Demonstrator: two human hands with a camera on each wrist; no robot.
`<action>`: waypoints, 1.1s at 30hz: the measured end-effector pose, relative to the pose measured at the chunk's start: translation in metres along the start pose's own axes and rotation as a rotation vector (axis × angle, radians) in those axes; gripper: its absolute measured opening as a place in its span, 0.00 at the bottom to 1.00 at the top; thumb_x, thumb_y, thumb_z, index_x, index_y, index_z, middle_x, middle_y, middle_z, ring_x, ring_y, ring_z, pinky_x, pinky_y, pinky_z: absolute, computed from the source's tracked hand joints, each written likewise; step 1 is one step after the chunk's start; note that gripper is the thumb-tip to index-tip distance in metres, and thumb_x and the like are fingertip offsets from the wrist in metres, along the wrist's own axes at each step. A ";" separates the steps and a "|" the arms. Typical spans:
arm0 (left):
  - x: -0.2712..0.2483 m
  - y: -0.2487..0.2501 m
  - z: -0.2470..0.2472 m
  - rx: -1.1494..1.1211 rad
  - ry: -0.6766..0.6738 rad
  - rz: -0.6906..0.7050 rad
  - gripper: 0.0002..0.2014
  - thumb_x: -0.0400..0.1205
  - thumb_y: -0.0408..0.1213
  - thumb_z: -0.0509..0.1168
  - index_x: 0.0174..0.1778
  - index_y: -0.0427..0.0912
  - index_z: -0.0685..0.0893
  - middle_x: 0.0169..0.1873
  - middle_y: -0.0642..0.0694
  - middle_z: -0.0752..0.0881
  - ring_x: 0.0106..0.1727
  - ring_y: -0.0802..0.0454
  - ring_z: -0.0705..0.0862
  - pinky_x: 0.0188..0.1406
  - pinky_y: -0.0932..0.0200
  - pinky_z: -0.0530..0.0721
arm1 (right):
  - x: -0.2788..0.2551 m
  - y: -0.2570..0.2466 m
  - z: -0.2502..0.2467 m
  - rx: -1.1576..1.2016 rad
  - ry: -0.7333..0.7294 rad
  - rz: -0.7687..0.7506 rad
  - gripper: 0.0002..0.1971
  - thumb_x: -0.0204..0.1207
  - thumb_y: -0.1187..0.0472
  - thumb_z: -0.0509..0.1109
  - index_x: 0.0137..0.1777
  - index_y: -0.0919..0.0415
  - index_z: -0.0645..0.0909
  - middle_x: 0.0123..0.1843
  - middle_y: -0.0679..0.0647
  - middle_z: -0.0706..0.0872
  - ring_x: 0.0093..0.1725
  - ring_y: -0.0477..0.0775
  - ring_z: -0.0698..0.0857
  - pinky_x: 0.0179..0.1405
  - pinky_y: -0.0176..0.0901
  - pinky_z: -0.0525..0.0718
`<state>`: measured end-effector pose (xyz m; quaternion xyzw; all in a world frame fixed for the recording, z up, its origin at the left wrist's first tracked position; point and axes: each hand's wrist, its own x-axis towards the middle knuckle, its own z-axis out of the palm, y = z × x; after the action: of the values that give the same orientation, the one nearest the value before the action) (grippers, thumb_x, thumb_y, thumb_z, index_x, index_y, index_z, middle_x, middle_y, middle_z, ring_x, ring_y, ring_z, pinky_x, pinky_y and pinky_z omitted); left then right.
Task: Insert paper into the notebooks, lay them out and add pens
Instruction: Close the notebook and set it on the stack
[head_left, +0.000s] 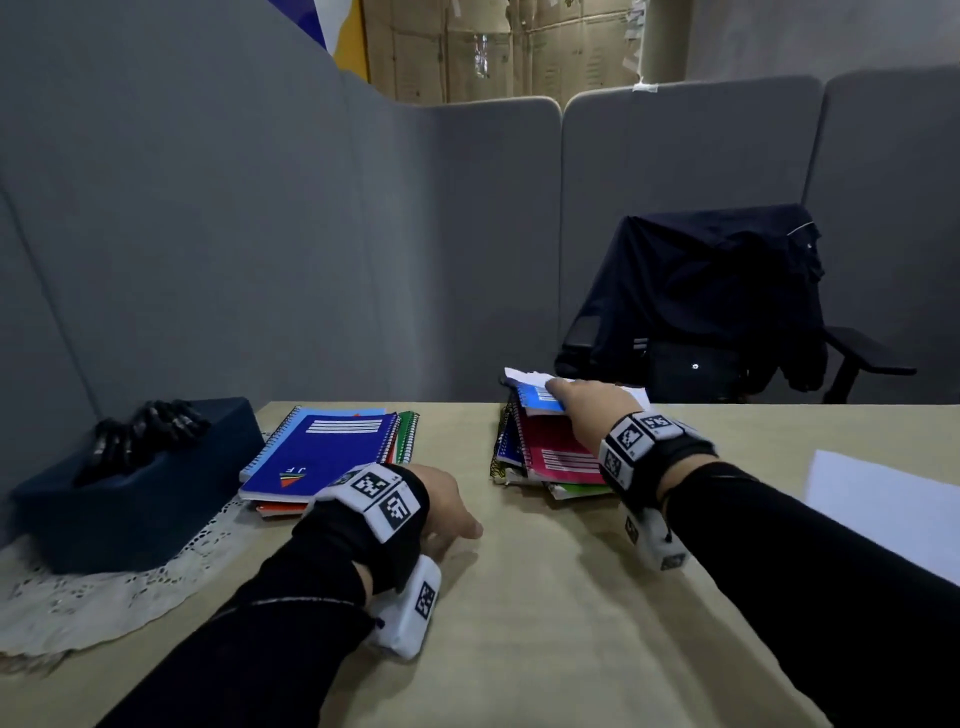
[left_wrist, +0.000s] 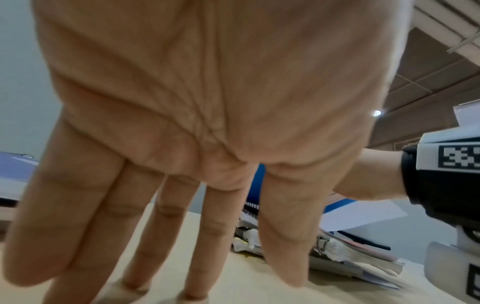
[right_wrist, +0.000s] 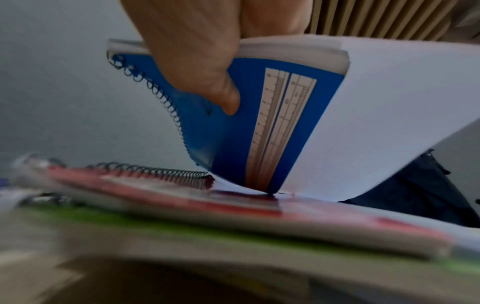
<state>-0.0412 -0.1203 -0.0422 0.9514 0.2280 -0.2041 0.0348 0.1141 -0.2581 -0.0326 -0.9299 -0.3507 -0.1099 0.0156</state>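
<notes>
Nearest to the camera, the left hand (head_left: 447, 506) rested on the beige table (head_left: 545, 623) with its fingers (left_wrist: 285, 236) straight and a little spread, the tips touching the surface, and it held nothing. On the right edge of the table, near, a white sheet of paper (head_left: 883, 504) lay flat and alone. On the left side a dark blue box (head_left: 140, 483) stood on a white lace mat (head_left: 104, 597), and black pens (head_left: 145, 431) stuck out of the top of the box. Just to the right of the box there was the left stack of notebooks (head_left: 332, 457), with a dark blue spiral notebook on top. Further to the right, and well apart from it, lay the right stack of notebooks (head_left: 545, 457), with a red notebook (right_wrist: 182, 197) on top and green covers under it. At the far end of this stack the right hand (head_left: 592, 410) gripped a blue spiral notebook (right_wrist: 259, 123) by its upper edge, the thumb pressed on the cover; the notebook was tilted up, with its lower edge touching the red one. A white inserted sheet (right_wrist: 389, 113) stuck out of its pages on the right. Beyond the table stood an office chair (head_left: 727, 312) covered with dark clothing, and behind it grey partition panels (head_left: 260, 234).
</notes>
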 end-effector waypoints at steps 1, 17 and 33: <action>0.003 0.001 0.000 0.000 0.002 0.001 0.24 0.79 0.60 0.62 0.49 0.42 0.89 0.44 0.47 0.89 0.43 0.49 0.82 0.46 0.57 0.78 | 0.000 -0.001 0.005 -0.012 -0.044 -0.003 0.21 0.79 0.67 0.58 0.72 0.56 0.68 0.63 0.58 0.82 0.60 0.62 0.82 0.53 0.48 0.78; 0.027 -0.046 -0.001 -0.322 0.295 -0.027 0.14 0.78 0.51 0.69 0.46 0.44 0.88 0.43 0.49 0.90 0.46 0.50 0.87 0.46 0.58 0.84 | -0.017 0.004 0.022 0.238 -0.450 0.131 0.44 0.65 0.28 0.68 0.81 0.37 0.58 0.81 0.48 0.64 0.81 0.56 0.62 0.77 0.51 0.61; 0.056 -0.094 -0.002 -0.063 0.428 -0.284 0.18 0.79 0.54 0.62 0.53 0.42 0.83 0.50 0.46 0.87 0.49 0.49 0.83 0.45 0.59 0.79 | -0.019 -0.002 0.015 0.195 -0.409 0.130 0.42 0.66 0.26 0.65 0.79 0.42 0.64 0.76 0.48 0.72 0.75 0.55 0.71 0.70 0.49 0.70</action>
<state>-0.0376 -0.0122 -0.0608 0.9297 0.3679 0.0063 -0.0137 0.1021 -0.2675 -0.0517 -0.9474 -0.2951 0.1166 0.0411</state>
